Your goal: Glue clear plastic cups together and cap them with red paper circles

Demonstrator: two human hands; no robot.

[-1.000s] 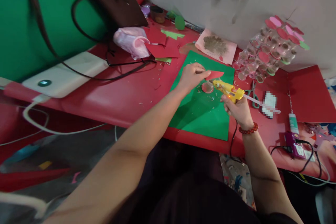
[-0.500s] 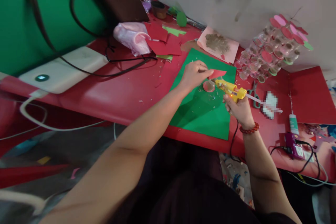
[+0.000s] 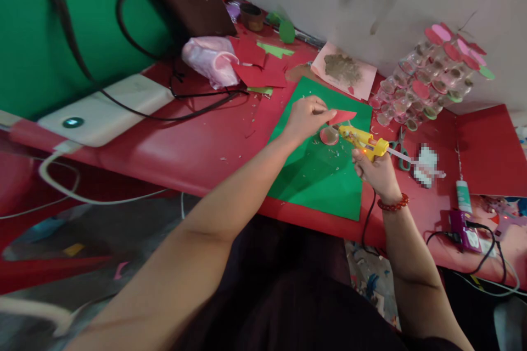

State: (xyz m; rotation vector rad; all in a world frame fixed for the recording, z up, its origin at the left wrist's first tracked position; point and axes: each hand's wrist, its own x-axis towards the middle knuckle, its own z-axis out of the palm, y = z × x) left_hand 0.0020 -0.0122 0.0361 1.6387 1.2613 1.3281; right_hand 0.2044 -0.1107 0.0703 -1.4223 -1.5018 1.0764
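Note:
Between the fingertips of my left hand (image 3: 308, 118) is a small piece of red paper (image 3: 343, 115), held above the green sheet (image 3: 317, 186). My right hand (image 3: 375, 171) is closed around a yellow hot glue gun (image 3: 361, 140), with a pale glue stick (image 3: 401, 158) jutting from its back. The gun's nozzle points left, close under the red paper. Just below the nozzle, a small clear round cup (image 3: 329, 135) with a reddish rim rests on the green sheet. Whether the nozzle touches the paper or the cup, I cannot tell.
Scissors (image 3: 402, 151) lie right of the gun. A stack of clear cups with coloured discs (image 3: 428, 79) stands by the wall. At the back lie red paper scraps (image 3: 263, 68) and a pink sheet (image 3: 362, 79). A white power bank (image 3: 107, 109) with cables is at left.
The view has shifted slightly, so everything sits a little further right. Both hands keep their hold on the red paper and the glue gun, with hardly any movement.

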